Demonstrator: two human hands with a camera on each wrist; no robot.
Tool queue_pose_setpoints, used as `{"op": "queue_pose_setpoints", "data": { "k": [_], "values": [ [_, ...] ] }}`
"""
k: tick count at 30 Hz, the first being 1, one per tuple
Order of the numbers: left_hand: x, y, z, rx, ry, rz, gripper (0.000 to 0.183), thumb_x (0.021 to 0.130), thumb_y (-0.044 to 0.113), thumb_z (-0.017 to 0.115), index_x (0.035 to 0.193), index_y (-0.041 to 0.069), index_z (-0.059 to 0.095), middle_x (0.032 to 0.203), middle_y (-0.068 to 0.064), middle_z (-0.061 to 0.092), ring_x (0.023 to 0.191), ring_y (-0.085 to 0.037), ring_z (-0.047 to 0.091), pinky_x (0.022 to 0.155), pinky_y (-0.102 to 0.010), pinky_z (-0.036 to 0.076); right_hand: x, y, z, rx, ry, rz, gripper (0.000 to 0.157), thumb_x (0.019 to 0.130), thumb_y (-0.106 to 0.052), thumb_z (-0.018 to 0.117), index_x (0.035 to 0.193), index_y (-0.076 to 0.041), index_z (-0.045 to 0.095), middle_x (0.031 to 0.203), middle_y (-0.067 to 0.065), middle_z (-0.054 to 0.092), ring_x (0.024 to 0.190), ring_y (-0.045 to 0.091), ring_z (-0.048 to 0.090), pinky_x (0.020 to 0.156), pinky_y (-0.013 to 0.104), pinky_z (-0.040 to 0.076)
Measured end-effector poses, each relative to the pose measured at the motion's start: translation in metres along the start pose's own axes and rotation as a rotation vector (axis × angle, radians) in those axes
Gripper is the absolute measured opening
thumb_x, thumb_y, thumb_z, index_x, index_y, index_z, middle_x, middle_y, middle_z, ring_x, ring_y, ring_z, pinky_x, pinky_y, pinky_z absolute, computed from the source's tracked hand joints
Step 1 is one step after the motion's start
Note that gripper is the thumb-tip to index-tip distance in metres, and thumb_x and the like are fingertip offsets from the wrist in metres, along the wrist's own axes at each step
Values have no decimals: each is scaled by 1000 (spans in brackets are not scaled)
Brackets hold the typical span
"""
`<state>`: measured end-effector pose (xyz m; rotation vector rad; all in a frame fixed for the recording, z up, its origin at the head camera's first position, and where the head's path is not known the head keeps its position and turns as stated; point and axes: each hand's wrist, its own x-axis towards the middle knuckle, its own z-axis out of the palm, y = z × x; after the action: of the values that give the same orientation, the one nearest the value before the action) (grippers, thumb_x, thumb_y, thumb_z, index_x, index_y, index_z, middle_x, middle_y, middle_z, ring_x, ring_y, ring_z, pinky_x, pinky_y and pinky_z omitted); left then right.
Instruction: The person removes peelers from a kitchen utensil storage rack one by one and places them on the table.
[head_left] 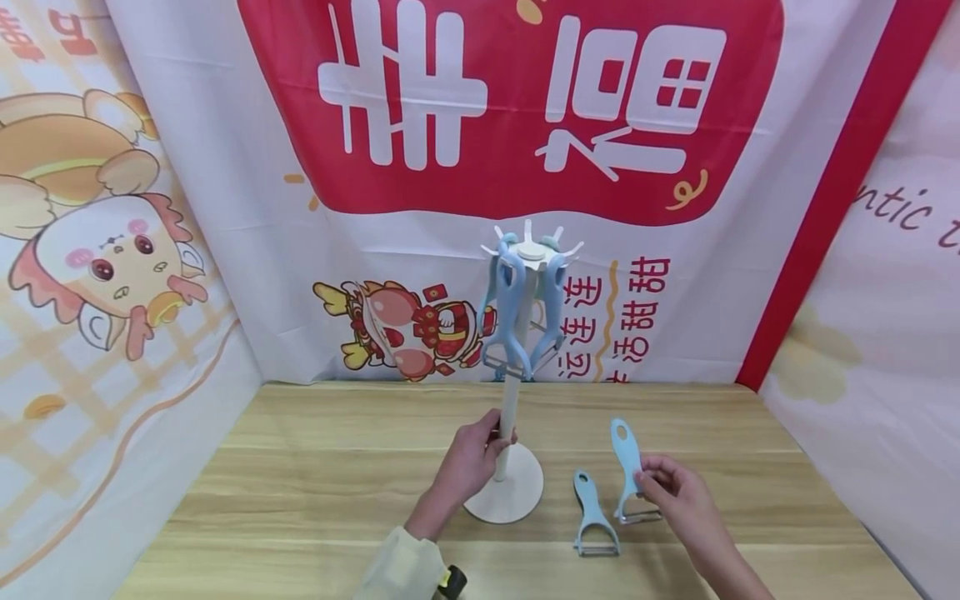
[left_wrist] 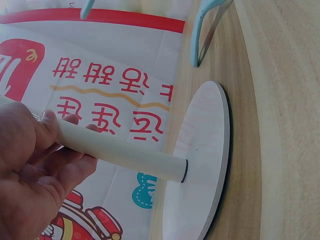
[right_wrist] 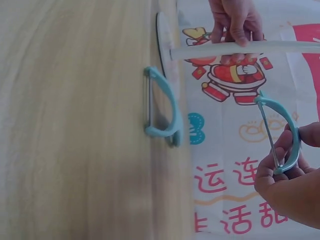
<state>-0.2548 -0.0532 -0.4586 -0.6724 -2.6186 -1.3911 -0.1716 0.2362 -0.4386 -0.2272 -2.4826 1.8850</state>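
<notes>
My left hand [head_left: 468, 458] grips the white post of a round-based stand [head_left: 508, 417], its fingers wrapped about the pole in the left wrist view. Several blue peelers [head_left: 513, 308] hang from hooks around the stand's top. To the right, my right hand [head_left: 678, 492] pinches a light-blue peeler [head_left: 626, 454] by its side, above the table, with its holed handle end up and its blade end down. A second light-blue peeler [head_left: 589, 500] lies on the table between the stand and my right hand. Its blade end points toward me.
The stand's white disc base [head_left: 525, 487] rests on a wood-grain table [head_left: 315, 467]. A white cloth backdrop with a red printed panel [head_left: 517, 187] hangs behind the table. Printed cloth walls close the left and right sides.
</notes>
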Motion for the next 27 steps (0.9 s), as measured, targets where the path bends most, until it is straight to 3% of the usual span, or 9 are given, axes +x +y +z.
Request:
{"op": "queue_pose_setpoints", "data": {
  "k": [7, 16, 22, 27],
  "values": [
    [0, 0, 0, 3, 1, 1, 15, 100, 3, 56, 110, 13, 59, 102, -1, 70, 107, -20, 68, 97, -43, 57, 3, 14, -3, -40, -10, 0, 29, 98, -6, 60, 119, 13, 56, 91, 1, 69, 79, 2, 62, 75, 22, 57],
    [0, 0, -1, -9, 2, 4, 15, 99, 5, 57, 112, 12, 59, 102, -2, 70, 106, -21, 68, 97, -44, 57, 9, 26, -4, -102, 4, 77, 28, 97, -5, 60, 118, 12, 57, 91, 3, 70, 78, 5, 62, 71, 21, 55],
    [1, 0, -1, -22, -5, 0, 16, 100, 4, 56, 115, 6, 59, 103, -2, 70, 107, -21, 68, 98, -45, 57, 11, 36, -5, -114, -21, 78, 27, 97, -6, 60, 116, 13, 58, 92, 5, 71, 78, 4, 62, 71, 21, 54],
    [0, 1, -1, -22, -5, -7, 14, 100, 4, 56, 112, 11, 59, 102, -1, 70, 107, -21, 68, 98, -45, 57, 13, 41, -6, -127, -28, 103, 30, 97, -5, 59, 120, 14, 56, 93, 6, 71, 81, 8, 62, 71, 22, 54]
  ]
}}
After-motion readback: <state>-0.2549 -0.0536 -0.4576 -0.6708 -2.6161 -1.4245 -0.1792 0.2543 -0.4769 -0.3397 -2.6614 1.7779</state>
